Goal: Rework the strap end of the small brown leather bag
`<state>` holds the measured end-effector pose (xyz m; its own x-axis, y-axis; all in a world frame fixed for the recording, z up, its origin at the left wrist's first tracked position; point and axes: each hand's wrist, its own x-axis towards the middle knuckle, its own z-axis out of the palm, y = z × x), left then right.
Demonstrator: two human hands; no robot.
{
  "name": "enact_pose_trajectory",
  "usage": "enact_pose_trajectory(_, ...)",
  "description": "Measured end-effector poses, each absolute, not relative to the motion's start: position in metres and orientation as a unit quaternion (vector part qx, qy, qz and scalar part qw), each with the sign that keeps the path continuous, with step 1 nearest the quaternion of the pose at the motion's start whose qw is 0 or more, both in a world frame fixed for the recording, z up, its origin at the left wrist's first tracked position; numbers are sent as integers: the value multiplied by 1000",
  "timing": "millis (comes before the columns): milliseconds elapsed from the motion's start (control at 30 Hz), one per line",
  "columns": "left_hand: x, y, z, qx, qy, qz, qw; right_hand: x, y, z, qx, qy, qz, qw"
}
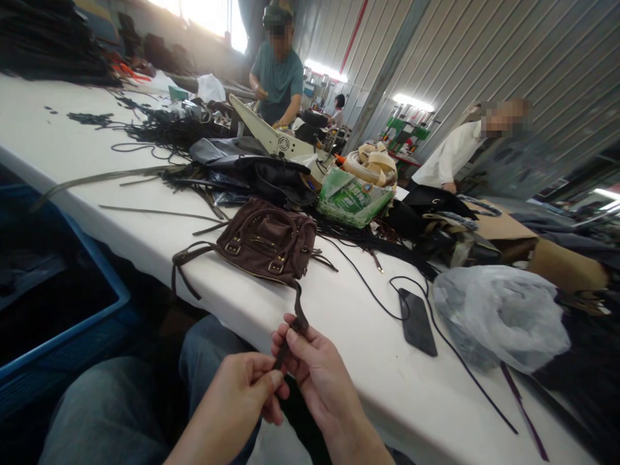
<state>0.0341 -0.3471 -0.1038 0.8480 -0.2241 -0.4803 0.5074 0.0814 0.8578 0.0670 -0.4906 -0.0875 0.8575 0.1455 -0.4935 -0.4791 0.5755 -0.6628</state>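
A dark brown bag (256, 240) with buckles and a zip lies on the white table near its front edge. From its right side a thin strap (299, 303) hangs over the edge toward me. My right hand (312, 365) pinches this strap close to the bag, thumb on top. Lower down, my left hand (254, 387) is closed on the strap's other stretch, thumb against fingers. A small dark piece, perhaps a buckle or loop, shows at my right fingertips, too small to make out. Another strap (194, 252) hangs from the bag's left side.
A phone (417, 323), a black cord (465, 368) and a clear plastic bag (504, 316) lie to the right. Behind stand a green container (356, 197) and black material (256, 171). A blue crate (92, 258) is at left. Two people work across the table.
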Motion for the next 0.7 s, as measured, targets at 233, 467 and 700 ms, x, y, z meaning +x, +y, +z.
enact_pose_trajectory(233,30,-346,-114,597,127,-242,754,77,-494,-83,-446,164,179,862)
enact_pose_trajectory(467,30,-345,-105,587,123,-253,759,90,-491,-91,-446,204,136,861)
enact_pose_trajectory(700,31,-346,-104,577,111,-265,764,69,-491,-93,-406,158,178,882)
